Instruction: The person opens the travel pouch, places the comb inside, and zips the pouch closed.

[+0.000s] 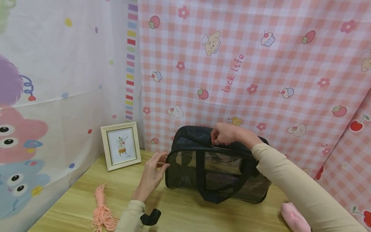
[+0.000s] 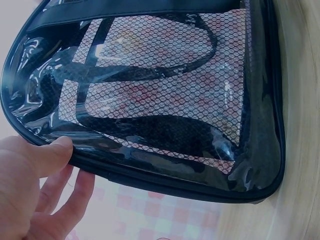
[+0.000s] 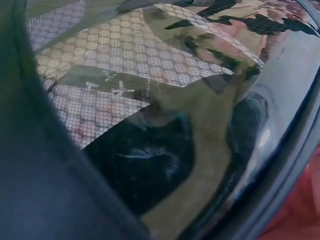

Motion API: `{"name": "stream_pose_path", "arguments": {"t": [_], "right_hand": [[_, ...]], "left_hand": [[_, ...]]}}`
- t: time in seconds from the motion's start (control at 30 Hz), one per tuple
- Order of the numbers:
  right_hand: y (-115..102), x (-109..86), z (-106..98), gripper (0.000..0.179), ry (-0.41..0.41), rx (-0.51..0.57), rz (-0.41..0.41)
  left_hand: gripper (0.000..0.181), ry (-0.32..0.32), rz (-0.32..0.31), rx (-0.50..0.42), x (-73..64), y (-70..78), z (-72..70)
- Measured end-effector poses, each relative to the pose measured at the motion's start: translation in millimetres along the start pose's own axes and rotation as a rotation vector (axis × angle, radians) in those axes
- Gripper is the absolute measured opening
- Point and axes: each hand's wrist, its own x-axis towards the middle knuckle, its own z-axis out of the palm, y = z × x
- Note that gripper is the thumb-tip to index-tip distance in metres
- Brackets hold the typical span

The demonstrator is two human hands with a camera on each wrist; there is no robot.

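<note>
A black bag (image 1: 185, 174) with see-through front and mesh stands upright on the table, its strap handle hanging down the front. My left hand (image 1: 152, 172) pinches the bag's left edge. In the left wrist view the thumb (image 2: 62, 147) lies on the clear panel's piped rim and the other fingers are behind it. On top of the bag, the curled fingers of my right hand (image 1: 226, 133) pinch at the zipper along the upper front edge; the zipper pull itself is hidden. The right wrist view is filled by the bag's clear panel (image 3: 210, 165) and a dark strap (image 3: 60, 175).
A cream picture frame (image 1: 139, 154) stands at the table's back left. A bundle of pink cord (image 1: 101, 206) lies at the front left. Near my right sleeve is a soft pink item (image 1: 292, 216). Checked cloth (image 1: 246, 64) hangs close behind the bag.
</note>
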Motion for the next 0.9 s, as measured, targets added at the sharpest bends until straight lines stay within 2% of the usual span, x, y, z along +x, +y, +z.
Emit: {"name": "stream_pose_path", "arguments": {"t": [0.23, 0.43, 0.57, 0.9], "right_hand": [[5, -4.2, -1, 0.017, 0.01, -0.022, -0.012], [11, -7.2, 2, 0.017, -0.004, -0.013, 0.023], [14, -9.6, 4, 0.016, -0.001, -0.013, 0.036], [22, -15.4, 3, 0.017, 0.013, -0.003, 0.02]], "left_hand": [[0.042, 0.005, -0.003, -0.005, 1.5, 1.6, 0.6], [0.042, 0.013, 0.017, 0.002, -0.9, 0.2, 1.8], [0.042, 0.002, 0.008, 0.004, -2.8, 0.2, 2.1], [0.042, -0.002, 0.024, -0.008, -1.7, -0.9, 2.1]]}}
